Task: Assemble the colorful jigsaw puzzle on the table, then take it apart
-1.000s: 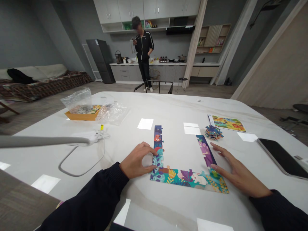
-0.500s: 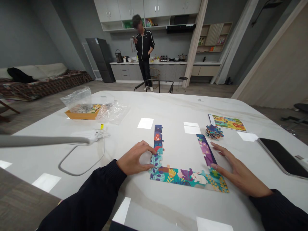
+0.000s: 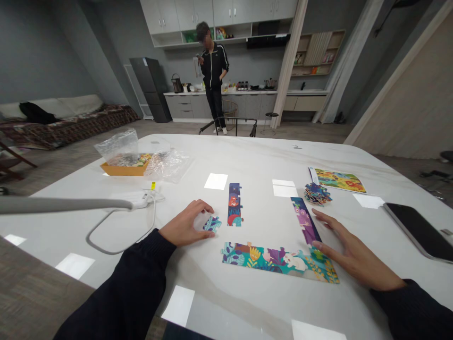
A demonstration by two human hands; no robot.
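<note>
Between thumb and fingers, my left hand (image 3: 189, 224) holds a light-blue leafy puzzle piece (image 3: 212, 224) at the table surface. Right of it lies a separate dark-blue and red puzzle strip (image 3: 234, 204). The bottom puzzle strip (image 3: 264, 258), with a white rabbit, runs across the front and joins the purple right-hand strip (image 3: 303, 220) at the corner. My right hand (image 3: 350, 250) rests open beside that right strip, its thumb by the corner and its fingers spread. A stack of loose pieces (image 3: 317, 193) stands just beyond it.
On the white table (image 3: 247, 160) are an orange box (image 3: 127, 169) with plastic wrap, a charger cable (image 3: 106, 252), a picture sheet (image 3: 339, 180) and a phone (image 3: 419, 229). A person (image 3: 213, 71) stands beyond a chair at the back.
My left hand has moved left with the leafy piece, leaving a gap between the upper left strip and the bottom strip. My right hand has stayed beside the right strip.
</note>
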